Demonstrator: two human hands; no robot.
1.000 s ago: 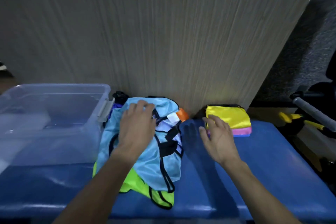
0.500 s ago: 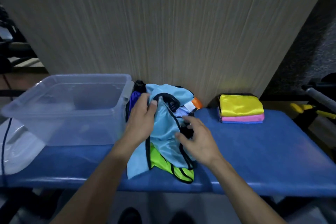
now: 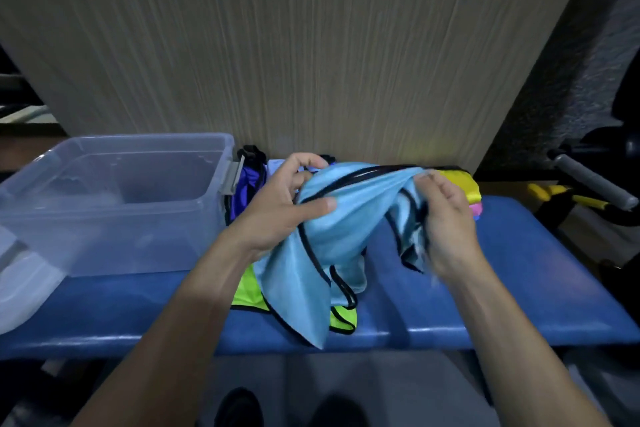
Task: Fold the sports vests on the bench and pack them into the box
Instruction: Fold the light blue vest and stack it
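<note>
Presently the light-blue vest (image 3: 341, 218) is held above the blue desk (image 3: 502, 288), stretched between both hands: the left hand (image 3: 280, 208) grips its left side, the right hand (image 3: 446, 222) pinches bunched fabric. Its tail hangs past the desk's front edge, over a lime vest (image 3: 251, 291). Bare desk lies to the right. Folded yellow and pink vests (image 3: 471, 189) sit behind the right hand. At left stands the clear box (image 3: 114, 204), contents not discernible.
</note>
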